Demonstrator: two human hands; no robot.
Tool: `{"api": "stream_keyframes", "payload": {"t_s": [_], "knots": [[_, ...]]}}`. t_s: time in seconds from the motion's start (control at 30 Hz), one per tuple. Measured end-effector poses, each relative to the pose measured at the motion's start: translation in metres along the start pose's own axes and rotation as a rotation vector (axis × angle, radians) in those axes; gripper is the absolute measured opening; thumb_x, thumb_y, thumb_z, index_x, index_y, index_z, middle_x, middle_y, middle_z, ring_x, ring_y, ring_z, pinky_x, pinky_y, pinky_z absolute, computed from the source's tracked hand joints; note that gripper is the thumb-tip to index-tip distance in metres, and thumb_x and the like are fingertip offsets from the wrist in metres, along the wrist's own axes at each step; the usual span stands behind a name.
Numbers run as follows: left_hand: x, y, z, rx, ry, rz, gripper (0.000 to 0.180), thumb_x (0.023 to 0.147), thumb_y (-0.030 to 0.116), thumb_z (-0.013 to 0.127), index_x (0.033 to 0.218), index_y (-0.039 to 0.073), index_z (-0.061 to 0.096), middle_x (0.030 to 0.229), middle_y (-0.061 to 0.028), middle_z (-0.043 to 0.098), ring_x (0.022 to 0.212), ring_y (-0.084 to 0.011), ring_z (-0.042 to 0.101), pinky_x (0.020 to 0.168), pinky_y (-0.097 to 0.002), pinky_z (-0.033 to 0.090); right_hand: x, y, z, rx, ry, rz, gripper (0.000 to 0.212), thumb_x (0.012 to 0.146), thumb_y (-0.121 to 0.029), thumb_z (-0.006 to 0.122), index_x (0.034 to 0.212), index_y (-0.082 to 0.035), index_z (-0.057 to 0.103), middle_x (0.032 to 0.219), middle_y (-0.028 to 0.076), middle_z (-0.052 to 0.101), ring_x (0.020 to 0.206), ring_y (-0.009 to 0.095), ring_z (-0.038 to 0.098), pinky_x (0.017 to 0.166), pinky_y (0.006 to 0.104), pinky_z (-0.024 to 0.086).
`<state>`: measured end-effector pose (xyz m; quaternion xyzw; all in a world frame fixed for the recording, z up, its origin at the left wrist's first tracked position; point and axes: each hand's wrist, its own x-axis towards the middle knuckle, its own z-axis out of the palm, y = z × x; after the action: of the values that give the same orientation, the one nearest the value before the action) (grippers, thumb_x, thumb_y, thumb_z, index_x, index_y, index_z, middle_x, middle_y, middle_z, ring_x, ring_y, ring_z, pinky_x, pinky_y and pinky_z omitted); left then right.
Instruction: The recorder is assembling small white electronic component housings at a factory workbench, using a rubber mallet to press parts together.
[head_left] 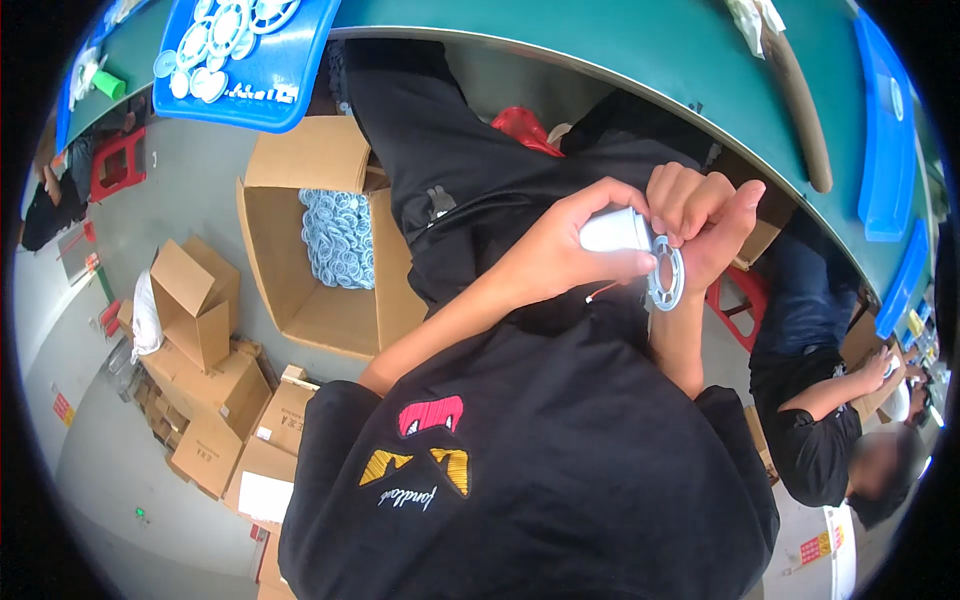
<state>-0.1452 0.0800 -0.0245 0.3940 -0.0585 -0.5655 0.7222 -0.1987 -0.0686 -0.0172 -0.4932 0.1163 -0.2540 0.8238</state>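
Past the desk edge (pixel 620 52), my left grip (pixel 560 242) clasps a white cylinder (pixel 610 231) and my right grip (pixel 703 222) pinches a ring (pixel 664 300) any slackening could drop.

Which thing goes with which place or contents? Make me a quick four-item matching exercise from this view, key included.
Things:
1. brown rod
2. white cylinder
3. open cardboard box
4. pale blue slotted ring

Places or contents:
A. holds a pile of pale blue round parts
B. at the curled fingers of the right hand
C. lies on the green table
D. gripped in the left hand

Pairs: 1-C, 2-D, 3-A, 4-B.
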Motion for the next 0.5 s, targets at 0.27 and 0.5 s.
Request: {"api": "stream_keyframes", "payload": {"t_s": [0.27,0.5], "knots": [[-0.004,0.004,0.007,0.223,0.025,-0.008,0.047,0.084,0.012,0.090,0.120,0.003,0.060,0.099,-0.0031,0.069,0.086,-0.0079,0.066,0.074,-0.0248,0.055,-0.005,-0.001,0.004,-0.047,0.054,0.001,0.069,0.116,-0.042,0.034,0.059,-0.004,0.046,0.051,0.008,0.047,0.047,0.015,0.040,0.048,0.0320,0.034],[-0.002,-0.005,0.005,0.201,0.120,0.013,0.036,0.093,0.016,0.083,0.119,0.003,0.063,0.100,-0.0035,0.070,0.087,-0.0088,0.067,0.075,-0.0245,0.057,-0.005,0.004,0.007,-0.105,0.077,0.007,0.068,0.115,-0.039,0.038,0.059,-0.003,0.046,0.051,0.008,0.046,0.048,0.016,0.040,0.049,0.0322,0.033]]}}
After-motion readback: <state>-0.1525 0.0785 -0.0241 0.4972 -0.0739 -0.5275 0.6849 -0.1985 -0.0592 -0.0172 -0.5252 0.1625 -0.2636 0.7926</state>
